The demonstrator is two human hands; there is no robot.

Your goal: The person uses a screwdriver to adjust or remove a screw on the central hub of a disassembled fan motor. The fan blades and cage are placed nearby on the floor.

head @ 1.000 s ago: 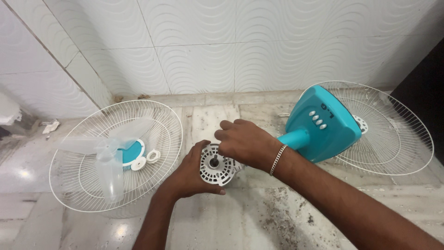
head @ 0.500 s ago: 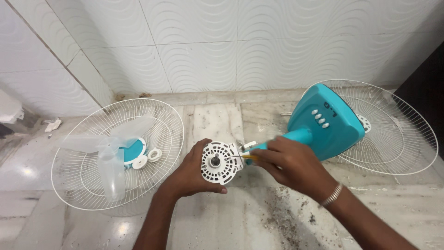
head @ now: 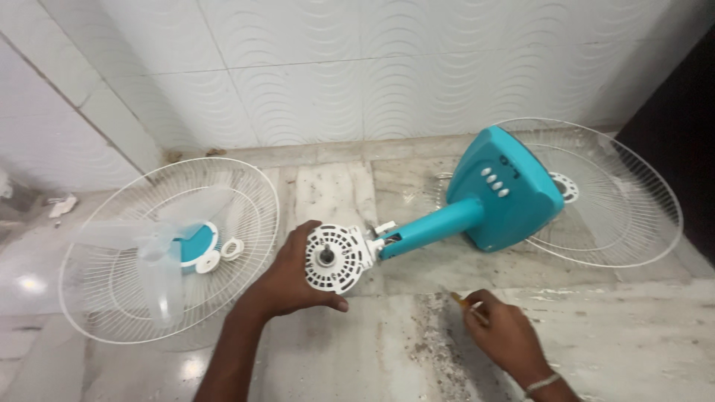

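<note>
Motor housing (head: 335, 257), white and vented, lies mid-floor on its teal stem (head: 432, 227), left hand (head: 294, 275) fingers grasping its rim, while the right hand (head: 503, 335) has withdrawn toward the floor's near edge, clenched on a screwdriver (head: 465, 304), leaving the housing face unobstructed.

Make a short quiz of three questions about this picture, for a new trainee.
1. True or false: the left hand holds the white motor housing.
2. What lies in the wire guard on the left? A) clear fan blade B) teal fan base C) a hammer
3. What does the right hand hold?

Key:
1. True
2. A
3. A thin tool with an orange handle, probably a screwdriver, near the floor.
</note>
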